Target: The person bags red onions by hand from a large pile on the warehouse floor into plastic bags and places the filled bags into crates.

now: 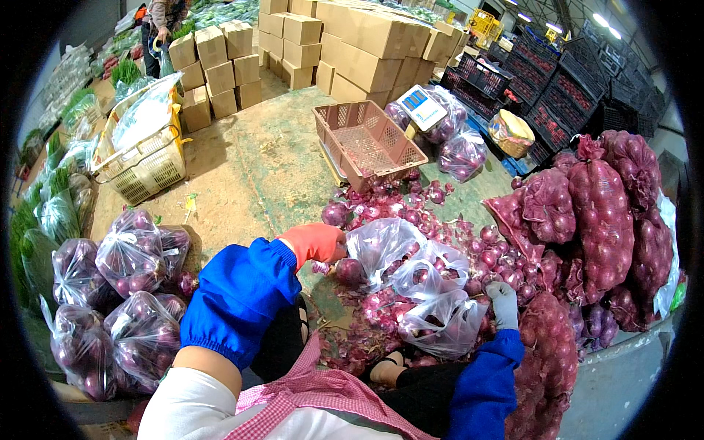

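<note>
My left hand [316,243], in an orange rubber glove, is beside a red onion [350,271]; its fingertips are turned away, and whether they grip anything is unclear. A pale grey glove covers my right hand [502,303], at the right edge of the onion heap [491,258], fingers curled; what they touch is hidden. Between my hands lie thin clear plastic bags [432,270], with onions in or under them. Loose onion skins [379,308] cover the floor around them. Blue oversleeves cover both forearms.
Tied bags of onions [132,253] sit at left. Full red mesh sacks [599,220] stand at right. Ahead are a brown plastic crate [410,155] on a scale, a cream basket [151,165] and stacked cardboard boxes [363,63]. A person [162,27] stands at the far left.
</note>
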{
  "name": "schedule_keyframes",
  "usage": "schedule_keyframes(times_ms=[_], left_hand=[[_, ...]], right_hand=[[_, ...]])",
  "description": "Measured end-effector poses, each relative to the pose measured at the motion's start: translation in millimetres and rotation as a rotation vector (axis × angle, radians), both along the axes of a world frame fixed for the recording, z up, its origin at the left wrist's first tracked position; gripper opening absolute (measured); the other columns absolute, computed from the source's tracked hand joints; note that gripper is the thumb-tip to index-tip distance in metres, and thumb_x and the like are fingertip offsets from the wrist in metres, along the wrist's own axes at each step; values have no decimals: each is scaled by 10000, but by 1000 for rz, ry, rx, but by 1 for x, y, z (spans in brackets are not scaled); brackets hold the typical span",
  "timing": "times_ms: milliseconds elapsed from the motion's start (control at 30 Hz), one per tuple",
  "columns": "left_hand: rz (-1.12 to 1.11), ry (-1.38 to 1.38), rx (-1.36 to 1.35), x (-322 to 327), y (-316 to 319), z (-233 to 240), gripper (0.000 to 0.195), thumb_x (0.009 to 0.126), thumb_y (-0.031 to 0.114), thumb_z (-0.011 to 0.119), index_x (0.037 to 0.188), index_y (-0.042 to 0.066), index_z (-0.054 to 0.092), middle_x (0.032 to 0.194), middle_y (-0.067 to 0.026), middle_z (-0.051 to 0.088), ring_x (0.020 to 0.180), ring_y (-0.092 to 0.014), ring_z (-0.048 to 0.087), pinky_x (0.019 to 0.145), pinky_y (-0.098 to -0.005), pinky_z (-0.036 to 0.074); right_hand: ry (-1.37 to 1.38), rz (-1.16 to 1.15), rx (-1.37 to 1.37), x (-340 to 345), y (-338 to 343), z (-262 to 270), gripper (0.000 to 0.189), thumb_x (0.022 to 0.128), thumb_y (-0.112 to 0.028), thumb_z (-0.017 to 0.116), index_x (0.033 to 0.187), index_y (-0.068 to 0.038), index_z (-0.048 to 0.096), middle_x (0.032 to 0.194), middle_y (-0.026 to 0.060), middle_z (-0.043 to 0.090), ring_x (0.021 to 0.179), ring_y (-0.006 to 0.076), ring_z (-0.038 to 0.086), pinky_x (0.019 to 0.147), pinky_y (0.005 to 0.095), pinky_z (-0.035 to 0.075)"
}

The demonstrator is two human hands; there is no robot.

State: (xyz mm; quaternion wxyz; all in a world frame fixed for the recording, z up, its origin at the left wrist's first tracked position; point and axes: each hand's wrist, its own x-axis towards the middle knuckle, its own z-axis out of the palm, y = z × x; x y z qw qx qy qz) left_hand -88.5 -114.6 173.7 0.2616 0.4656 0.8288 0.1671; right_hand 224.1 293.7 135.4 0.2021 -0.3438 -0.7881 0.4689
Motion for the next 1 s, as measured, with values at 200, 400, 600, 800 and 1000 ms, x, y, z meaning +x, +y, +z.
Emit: schedule_keyframes(times_ms=[200, 400, 600, 800, 1000], left_hand=[[-5, 5, -8, 3, 1, 5, 424, 844, 326, 578, 1170, 56, 610, 1064, -207, 649, 992, -369, 618, 845, -424, 484], [-9, 4, 24, 0, -3, -2, 434, 851, 335, 574, 1186, 61, 601, 1068, -212, 646, 992, -372, 618, 847, -426, 484], [0, -12, 24, -1, -4, -4, 432, 854, 346, 573, 1190, 75, 599, 1049, -207, 653, 975, -369, 624, 840, -424, 486], [6, 21, 9, -4, -9, -8, 398, 856, 358, 560, 1143, 88, 622, 1026, -193, 662, 955, -364, 630, 818, -430, 489], [-20, 5, 47, 1, -4, -5, 377, 855, 354, 551, 1128, 108, 634, 1015, -194, 665, 955, -363, 630, 814, -440, 480]], right_hand=[[-11, 36, 34, 4, 11, -7, 157, 810, -89, 653, 947, -14, 655, 789, -24, 617, 689, 75, 528, 636, 224, 429], [-48, 20, 38, 3, 9, -7, 149, 810, -89, 655, 936, -9, 651, 775, -28, 605, 670, 72, 515, 614, 223, 420], [-48, 2, 69, 0, 2, -5, 119, 812, -86, 653, 909, -16, 651, 742, -41, 587, 654, 64, 497, 584, 218, 395], [-86, 20, 108, -9, -1, -4, 33, 813, -78, 644, 824, -46, 646, 734, -44, 571, 647, 64, 486, 570, 228, 383], [29, 85, 137, 2, 13, -15, 95, 817, -78, 621, 725, -90, 600, 652, -71, 498, 582, 51, 431, 516, 225, 334]])
